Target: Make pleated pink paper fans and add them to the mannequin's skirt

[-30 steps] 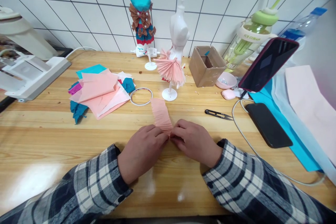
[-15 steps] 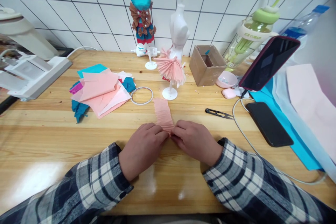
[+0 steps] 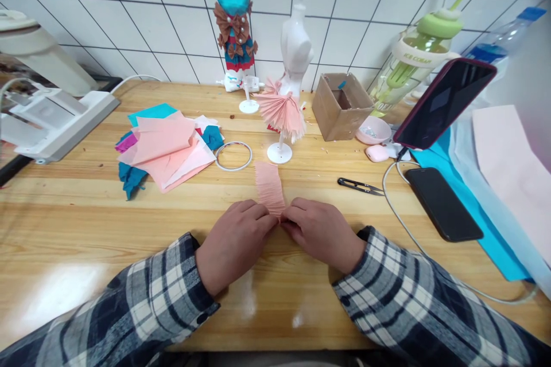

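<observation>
A pleated strip of pink paper [image 3: 269, 184] lies on the wooden table, its near end pinched between both hands. My left hand [image 3: 236, 241] closes its fingertips on the left corner of that end. My right hand [image 3: 321, 232] grips the right corner, its fingertips close to the left ones. Straight behind the strip stands a white mannequin [image 3: 295, 49] wearing a pleated pink paper skirt [image 3: 283, 112]. A second mannequin farther back wears a blue, brown and red paper dress [image 3: 235, 31].
Pink and blue paper sheets [image 3: 161, 146] and a white ring [image 3: 233, 156] lie left of the strip. Black thread snips [image 3: 359, 186], a phone [image 3: 444, 203] and a cable are on the right. A cardboard box [image 3: 340, 109], pink dish [image 3: 373, 129] and green-lidded bottle [image 3: 417, 60] stand behind.
The view has shifted very slightly. Both hands keep nearly the same place and hold on the pink strip.
</observation>
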`<action>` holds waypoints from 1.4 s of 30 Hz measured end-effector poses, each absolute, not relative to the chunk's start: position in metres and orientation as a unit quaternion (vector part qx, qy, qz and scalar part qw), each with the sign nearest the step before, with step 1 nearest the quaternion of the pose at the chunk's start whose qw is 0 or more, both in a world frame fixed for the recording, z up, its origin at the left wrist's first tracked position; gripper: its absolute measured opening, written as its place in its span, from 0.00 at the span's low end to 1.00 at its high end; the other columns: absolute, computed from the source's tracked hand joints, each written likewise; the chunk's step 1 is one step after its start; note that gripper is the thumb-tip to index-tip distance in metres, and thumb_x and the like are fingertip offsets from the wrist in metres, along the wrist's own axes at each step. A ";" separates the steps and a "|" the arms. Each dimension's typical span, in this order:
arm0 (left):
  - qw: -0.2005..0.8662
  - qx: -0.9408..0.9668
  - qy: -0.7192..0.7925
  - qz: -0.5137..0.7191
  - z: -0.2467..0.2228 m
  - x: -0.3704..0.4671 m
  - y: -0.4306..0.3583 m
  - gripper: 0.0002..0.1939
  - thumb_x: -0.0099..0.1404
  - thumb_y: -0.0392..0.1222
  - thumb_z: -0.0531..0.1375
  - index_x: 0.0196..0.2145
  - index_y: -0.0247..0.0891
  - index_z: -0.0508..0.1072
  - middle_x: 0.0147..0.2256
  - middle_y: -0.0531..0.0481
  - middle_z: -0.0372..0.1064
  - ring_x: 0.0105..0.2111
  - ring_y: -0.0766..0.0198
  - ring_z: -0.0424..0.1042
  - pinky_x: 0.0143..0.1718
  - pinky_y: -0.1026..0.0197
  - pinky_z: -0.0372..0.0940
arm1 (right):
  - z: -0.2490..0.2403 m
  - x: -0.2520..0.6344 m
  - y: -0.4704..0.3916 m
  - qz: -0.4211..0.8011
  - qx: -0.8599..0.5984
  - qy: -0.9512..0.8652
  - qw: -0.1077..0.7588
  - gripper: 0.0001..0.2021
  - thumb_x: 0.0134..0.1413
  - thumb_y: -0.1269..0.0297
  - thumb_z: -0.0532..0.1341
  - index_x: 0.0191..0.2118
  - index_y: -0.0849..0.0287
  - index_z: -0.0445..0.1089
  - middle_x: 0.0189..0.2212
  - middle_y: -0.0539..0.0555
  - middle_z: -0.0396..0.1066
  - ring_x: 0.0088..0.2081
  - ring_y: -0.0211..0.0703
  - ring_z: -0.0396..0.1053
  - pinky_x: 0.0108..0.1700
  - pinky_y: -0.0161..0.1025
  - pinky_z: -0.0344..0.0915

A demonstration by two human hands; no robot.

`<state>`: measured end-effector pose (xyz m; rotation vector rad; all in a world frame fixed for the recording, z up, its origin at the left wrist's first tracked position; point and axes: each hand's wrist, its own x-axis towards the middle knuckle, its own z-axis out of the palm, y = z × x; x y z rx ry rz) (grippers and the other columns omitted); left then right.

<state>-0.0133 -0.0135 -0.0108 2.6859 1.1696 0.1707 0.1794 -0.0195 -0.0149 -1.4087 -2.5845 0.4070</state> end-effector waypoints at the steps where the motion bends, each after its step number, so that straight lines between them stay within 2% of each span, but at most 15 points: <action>1: 0.102 0.911 0.395 0.056 -0.010 -0.013 -0.013 0.06 0.64 0.34 0.57 0.36 0.39 0.74 0.34 0.49 0.72 0.36 0.58 0.68 0.40 0.53 0.65 | -0.015 0.179 -0.020 0.137 -0.472 -0.866 0.087 0.08 0.62 0.65 0.54 0.37 0.57 0.70 0.33 0.51 0.70 0.31 0.38 0.66 0.31 0.37 0.54; 6: 0.095 0.911 0.394 0.072 -0.007 -0.013 -0.014 0.07 0.65 0.35 0.57 0.38 0.39 0.75 0.37 0.47 0.72 0.40 0.57 0.68 0.44 0.53 0.65 | -0.014 0.179 -0.020 0.142 -0.478 -0.863 0.084 0.10 0.64 0.64 0.52 0.38 0.56 0.71 0.34 0.50 0.70 0.31 0.38 0.66 0.30 0.37 0.54; 12: 0.104 0.905 0.407 0.065 -0.009 -0.012 -0.016 0.09 0.66 0.36 0.56 0.41 0.41 0.74 0.35 0.49 0.73 0.36 0.58 0.69 0.40 0.53 0.65 | -0.013 0.179 -0.020 0.149 -0.472 -0.865 0.076 0.08 0.62 0.65 0.54 0.39 0.57 0.71 0.34 0.50 0.70 0.32 0.39 0.66 0.31 0.37 0.54; 21: 0.102 0.908 0.402 0.065 -0.007 -0.012 -0.013 0.07 0.65 0.35 0.57 0.36 0.39 0.76 0.36 0.47 0.72 0.40 0.57 0.68 0.43 0.53 0.65 | -0.015 0.179 -0.019 0.145 -0.487 -0.857 0.083 0.10 0.64 0.62 0.52 0.37 0.55 0.71 0.33 0.49 0.69 0.31 0.38 0.65 0.30 0.37 0.53; 27: 0.110 0.900 0.418 0.060 -0.008 -0.010 -0.014 0.09 0.67 0.37 0.54 0.36 0.39 0.74 0.33 0.49 0.73 0.35 0.59 0.69 0.40 0.54 0.66 | -0.014 0.180 -0.019 0.154 -0.484 -0.858 0.078 0.08 0.62 0.64 0.54 0.36 0.57 0.70 0.33 0.50 0.69 0.32 0.38 0.65 0.31 0.37 0.52; 36: 0.107 0.906 0.405 0.061 -0.007 -0.012 -0.012 0.07 0.65 0.36 0.57 0.35 0.39 0.76 0.36 0.48 0.72 0.40 0.57 0.68 0.44 0.53 0.65 | -0.014 0.179 -0.020 0.152 -0.485 -0.857 0.084 0.10 0.64 0.64 0.52 0.38 0.56 0.71 0.33 0.50 0.70 0.31 0.38 0.65 0.31 0.37 0.51; 42: 0.114 0.894 0.430 0.051 -0.007 -0.011 -0.013 0.10 0.68 0.38 0.54 0.36 0.39 0.75 0.33 0.48 0.73 0.35 0.59 0.70 0.40 0.54 0.65 | -0.013 0.179 -0.020 0.148 -0.482 -0.860 0.076 0.10 0.63 0.64 0.53 0.37 0.56 0.71 0.33 0.51 0.70 0.31 0.38 0.65 0.30 0.37 0.51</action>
